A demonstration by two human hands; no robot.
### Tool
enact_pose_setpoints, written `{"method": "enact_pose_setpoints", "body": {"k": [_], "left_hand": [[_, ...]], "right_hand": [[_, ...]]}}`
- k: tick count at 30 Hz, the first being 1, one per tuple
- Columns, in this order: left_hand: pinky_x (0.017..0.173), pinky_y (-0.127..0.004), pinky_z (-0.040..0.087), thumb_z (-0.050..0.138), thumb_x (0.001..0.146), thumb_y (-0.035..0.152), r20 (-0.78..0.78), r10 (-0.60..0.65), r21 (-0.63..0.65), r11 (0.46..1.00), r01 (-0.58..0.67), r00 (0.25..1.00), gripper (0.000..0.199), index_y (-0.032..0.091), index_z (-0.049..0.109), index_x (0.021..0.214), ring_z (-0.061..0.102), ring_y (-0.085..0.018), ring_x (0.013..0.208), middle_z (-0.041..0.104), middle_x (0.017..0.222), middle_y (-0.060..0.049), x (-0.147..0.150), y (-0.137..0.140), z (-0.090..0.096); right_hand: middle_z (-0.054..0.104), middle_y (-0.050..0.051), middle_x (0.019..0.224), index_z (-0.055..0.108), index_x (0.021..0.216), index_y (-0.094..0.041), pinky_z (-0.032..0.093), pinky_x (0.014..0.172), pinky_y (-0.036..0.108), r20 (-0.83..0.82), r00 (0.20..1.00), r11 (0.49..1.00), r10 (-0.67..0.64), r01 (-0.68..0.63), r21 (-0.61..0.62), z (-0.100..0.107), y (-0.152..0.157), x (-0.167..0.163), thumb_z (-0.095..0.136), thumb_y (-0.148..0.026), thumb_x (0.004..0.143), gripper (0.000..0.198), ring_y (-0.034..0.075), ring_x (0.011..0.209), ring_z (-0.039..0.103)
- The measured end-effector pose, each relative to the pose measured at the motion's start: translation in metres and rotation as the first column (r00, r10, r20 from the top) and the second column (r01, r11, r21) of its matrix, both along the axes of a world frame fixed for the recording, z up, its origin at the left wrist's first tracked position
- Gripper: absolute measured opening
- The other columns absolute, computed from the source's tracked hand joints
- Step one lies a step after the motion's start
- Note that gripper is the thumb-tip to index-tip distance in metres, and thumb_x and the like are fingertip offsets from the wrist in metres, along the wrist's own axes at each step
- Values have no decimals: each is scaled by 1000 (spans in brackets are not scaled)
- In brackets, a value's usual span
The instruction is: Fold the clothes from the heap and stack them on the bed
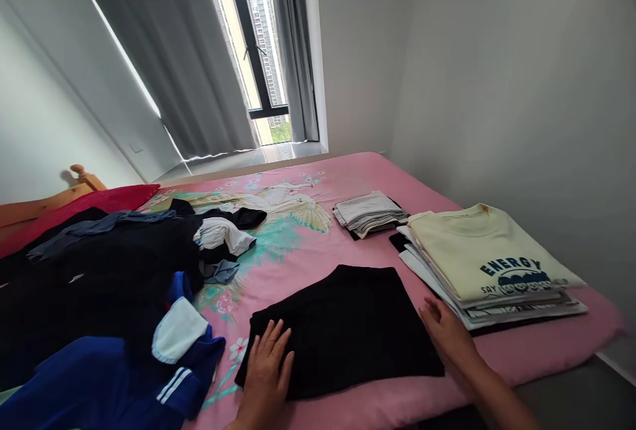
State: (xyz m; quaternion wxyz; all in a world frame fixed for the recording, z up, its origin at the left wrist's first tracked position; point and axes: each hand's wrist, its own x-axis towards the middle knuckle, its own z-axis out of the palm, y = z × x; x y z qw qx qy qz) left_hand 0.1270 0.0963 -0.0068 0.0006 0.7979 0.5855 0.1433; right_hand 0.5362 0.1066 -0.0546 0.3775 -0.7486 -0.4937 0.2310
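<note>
A black folded garment [348, 330], which looks like shorts or folded trousers, lies flat on the pink bed sheet [308, 251] in front of me. My left hand [268, 364] rests palm down on its left end, fingers stretched out. At its right edge is my right hand [444, 330], turned on its side with the fingers slightly bent and apart; nothing shows in it. Just beyond my right hand stands a stack of folded shirts, with a cream printed T-shirt [462, 244] on top.
A smaller pile of folded light garments [370, 211] sits farther back. Loose dark clothes [139, 264], a blue garment [99, 377] and a white cloth piece [179, 330] spread over the left side. A wall borders the right; a curtained window is behind.
</note>
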Motion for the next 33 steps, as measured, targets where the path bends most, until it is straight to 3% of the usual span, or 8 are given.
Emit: {"method": "enact_pose_setpoints", "body": {"k": [4, 8, 14, 20, 24, 28, 30, 33], "left_hand": [[107, -49, 33, 35, 90, 23, 118, -230, -60, 969, 238, 966, 39, 28, 53, 124, 36, -21, 132, 49, 137, -2, 71, 21, 5], [108, -48, 31, 34, 89, 19, 162, -363, -146, 911, 386, 918, 38, 26, 55, 120, 38, -20, 131, 51, 135, -3, 140, 47, 16], [110, -47, 27, 36, 86, 20, 64, -440, -263, 858, 440, 896, 45, 25, 47, 129, 31, -20, 134, 46, 139, -4, 218, 99, 27], [106, -52, 27, 42, 68, 5, -71, -499, -362, 820, 444, 863, 77, 24, 26, 141, 27, -25, 136, 34, 147, -8, 275, 150, 28], [95, -50, 37, 54, 57, 7, -144, -609, -437, 746, 502, 780, 86, 30, 33, 137, 51, -30, 116, 55, 128, -9, 302, 169, 31], [90, -46, 36, 57, 57, 8, -200, -681, -477, 696, 537, 705, 46, 27, 65, 99, 62, -25, 88, 67, 91, -5, 311, 180, 47], [87, -43, 37, 57, 59, 8, -207, -695, -463, 690, 557, 689, 32, 24, 67, 85, 60, -24, 87, 65, 89, -5, 300, 184, 64], [84, -38, 36, 55, 63, 10, -189, -704, -409, 690, 597, 684, 26, 24, 65, 82, 56, -22, 92, 61, 92, -3, 258, 187, 99]], "right_hand": [[69, 7, 91, 61, 89, -21, 45, 76, 33, -71, 997, 965, 27, -44, -258, -4, -47, 15, 43, -53, 80, 37, 24, 87, 63], [69, 4, 78, 60, 75, -24, 41, 69, 32, -1, 997, 931, 78, -73, -357, 13, -54, 1, 40, -52, 82, 35, 23, 77, 63], [67, 5, 73, 53, 64, -24, 32, 59, 32, 112, 989, 899, 99, -41, -435, 23, -40, -10, 42, -55, 79, 36, 25, 71, 61], [66, 6, 75, 48, 66, -24, 32, 58, 30, 89, 988, 913, 123, -78, -401, 21, -43, -14, 44, -43, 77, 23, 24, 73, 60], [62, 3, 70, 41, 61, -24, 35, 59, 29, -22, 994, 927, 106, -106, -360, 21, -43, -14, 45, -39, 73, 20, 21, 69, 57], [54, 2, 68, 34, 59, -23, 40, 65, 28, -132, 987, 980, 91, -112, -162, 20, -41, -18, 47, -37, 66, 20, 19, 69, 53], [47, -1, 62, 34, 60, -24, 40, 62, 27, -236, 968, 988, 82, -109, -107, 27, -42, -27, 47, -39, 65, 21, 17, 64, 48], [38, -4, 60, 36, 64, -23, 39, 58, 24, -374, 921, 992, 107, -123, -19, 51, -45, -55, 48, -40, 66, 21, 14, 60, 43]]}}
